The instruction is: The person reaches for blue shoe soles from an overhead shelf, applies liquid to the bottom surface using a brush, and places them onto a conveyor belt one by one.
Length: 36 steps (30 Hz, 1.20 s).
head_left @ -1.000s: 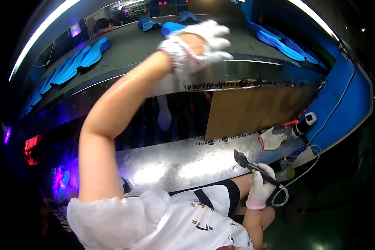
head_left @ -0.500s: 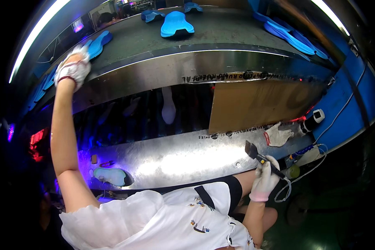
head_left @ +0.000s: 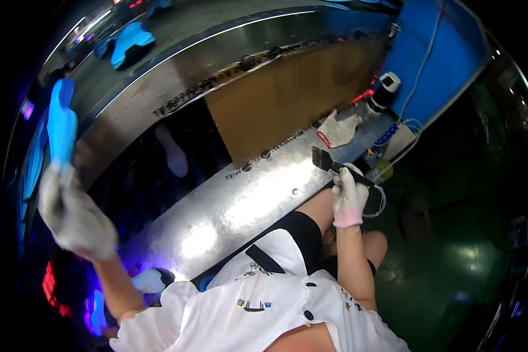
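Observation:
My left hand (head_left: 79, 217), in a white knit glove and smeared by motion, grips the lower end of a bright blue shoe sole (head_left: 61, 123). The sole stands roughly upright, in front of the conveyor's left end. Its gripped end is hidden by my fingers. My gloved right hand (head_left: 351, 196), with a pink cuff, is closed round the black handle of a brush (head_left: 321, 158). The brush's short dark bristles point up and left over the metal shelf, and a thin pale tube leads from the handle's rear end.
More blue soles (head_left: 130, 42) lie on the dark conveyor (head_left: 188, 23). A cardboard sheet (head_left: 293, 100) leans above the metal shelf (head_left: 246, 193). Toward the shelf's right end are a loose white glove (head_left: 339, 129) and a white-and-black device (head_left: 386, 88). A pale sole (head_left: 149, 280) lies near my left arm.
My left hand has come away from the conveyor's edge toward me, now with the blue sole raised in it. The view has turned; my right hand still holds the brush.

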### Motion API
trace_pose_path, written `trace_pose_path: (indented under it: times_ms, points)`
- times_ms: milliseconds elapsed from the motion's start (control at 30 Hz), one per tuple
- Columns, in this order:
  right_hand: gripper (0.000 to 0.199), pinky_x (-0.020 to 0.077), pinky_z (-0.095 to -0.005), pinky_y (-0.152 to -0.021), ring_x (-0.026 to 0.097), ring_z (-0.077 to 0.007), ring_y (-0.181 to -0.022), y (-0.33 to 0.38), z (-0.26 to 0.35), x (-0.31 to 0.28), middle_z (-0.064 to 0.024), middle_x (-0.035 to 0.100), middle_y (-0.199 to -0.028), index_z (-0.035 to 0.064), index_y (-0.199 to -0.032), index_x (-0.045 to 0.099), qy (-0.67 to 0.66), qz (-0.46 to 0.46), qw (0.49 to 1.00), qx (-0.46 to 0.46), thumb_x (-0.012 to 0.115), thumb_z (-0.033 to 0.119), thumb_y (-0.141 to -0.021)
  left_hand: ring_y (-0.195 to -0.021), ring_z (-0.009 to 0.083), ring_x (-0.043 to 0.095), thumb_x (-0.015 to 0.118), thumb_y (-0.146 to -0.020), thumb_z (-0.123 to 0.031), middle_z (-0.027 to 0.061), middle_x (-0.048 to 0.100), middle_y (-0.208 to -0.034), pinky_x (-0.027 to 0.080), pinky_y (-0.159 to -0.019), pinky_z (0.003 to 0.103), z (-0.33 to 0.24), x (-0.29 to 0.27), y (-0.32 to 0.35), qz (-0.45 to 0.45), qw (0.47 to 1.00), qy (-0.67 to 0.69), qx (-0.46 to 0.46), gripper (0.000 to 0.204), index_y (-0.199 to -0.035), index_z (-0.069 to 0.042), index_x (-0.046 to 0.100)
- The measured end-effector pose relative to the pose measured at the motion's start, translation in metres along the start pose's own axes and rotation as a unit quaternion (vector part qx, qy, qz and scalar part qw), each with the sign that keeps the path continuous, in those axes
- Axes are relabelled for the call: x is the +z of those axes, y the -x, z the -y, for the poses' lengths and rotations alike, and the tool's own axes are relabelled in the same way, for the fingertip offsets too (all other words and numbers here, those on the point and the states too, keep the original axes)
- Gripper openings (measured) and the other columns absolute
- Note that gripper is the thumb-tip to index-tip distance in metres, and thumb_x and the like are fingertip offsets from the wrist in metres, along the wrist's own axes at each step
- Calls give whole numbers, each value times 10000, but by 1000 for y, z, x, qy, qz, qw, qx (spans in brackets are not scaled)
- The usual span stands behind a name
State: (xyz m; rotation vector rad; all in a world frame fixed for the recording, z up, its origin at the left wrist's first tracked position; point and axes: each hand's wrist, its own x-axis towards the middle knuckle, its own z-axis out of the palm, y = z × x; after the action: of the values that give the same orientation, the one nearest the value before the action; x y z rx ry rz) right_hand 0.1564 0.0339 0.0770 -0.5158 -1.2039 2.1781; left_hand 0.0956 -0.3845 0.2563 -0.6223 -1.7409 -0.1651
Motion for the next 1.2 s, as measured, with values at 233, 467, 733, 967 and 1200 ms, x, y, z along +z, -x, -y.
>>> trace_pose_path:
  times_ms: [233,467,733,967,1200]
  points:
    - [194,454,-196,-637,568,-67,-709,-2,6,6,-19,638,-872,-6,-1106,634,-20,-27,998,-43,655,45,-920,-998,333,673,735,-788,-63,163,676,-1045,565,-836,435,-151,91,120,145,879,452,36,232,-1002,-14,661]
    - [201,445,-220,-625,549,-78,-678,-10,-1,-12,-24,642,-852,-12,-1102,638,14,-35,999,-20,659,82,-926,-1176,395,573,858,-650,-55,215,565,-1280,477,-980,464,-188,149,191,260,775,556,-149,297,-818,-84,615]
    - [213,457,-234,-627,587,-90,-691,-5,-6,0,-61,693,-842,-19,-1000,691,37,-9,999,32,659,184,-945,-1029,362,647,334,-831,-875,250,529,-1353,528,-890,558,-162,214,184,242,-224,794,-511,1072,-1523,-57,324]
    - [252,415,-226,-571,563,-80,-625,-9,-16,-6,-63,688,-778,-38,-963,711,139,-24,989,50,683,208,-918,-1017,468,603,321,-857,-847,299,537,-1254,541,-888,602,-230,225,167,213,-209,659,-690,965,-1465,-104,419]
    - [138,474,-402,-599,613,-285,-613,-32,-18,47,-115,672,-716,89,-895,727,548,3,796,-258,742,205,-823,-1102,411,601,433,-895,-760,236,577,-1272,539,-915,575,-252,197,135,210,-182,792,-543,863,-1454,-102,434]
